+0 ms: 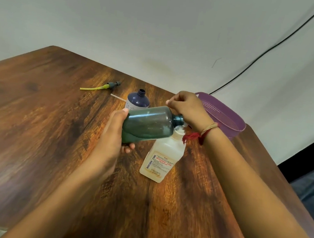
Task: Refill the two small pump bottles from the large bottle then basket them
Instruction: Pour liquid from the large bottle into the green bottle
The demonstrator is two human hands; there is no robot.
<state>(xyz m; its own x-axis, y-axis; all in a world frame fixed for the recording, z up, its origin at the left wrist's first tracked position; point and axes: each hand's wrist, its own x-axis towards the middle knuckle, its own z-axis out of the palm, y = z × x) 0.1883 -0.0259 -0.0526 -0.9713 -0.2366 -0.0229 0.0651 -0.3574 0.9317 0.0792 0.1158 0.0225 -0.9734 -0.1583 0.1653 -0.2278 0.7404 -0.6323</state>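
Left hand (111, 133) clamped round teal small bottle (148, 123), which lies near level, long axis 9-to-3, open neck at 3 o'clock. Right hand (187, 110) curled at that neck; contents of grip can't be told. Large bottle (161, 157) stands just beneath, 5 o'clock. Basket (227, 116) at 2 o'clock.

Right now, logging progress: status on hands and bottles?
Left grip holds teal bottle, tilted, neck open. Right grip curled at its neck, hold unclear. Large bottle upright just below. Nothing blocking.
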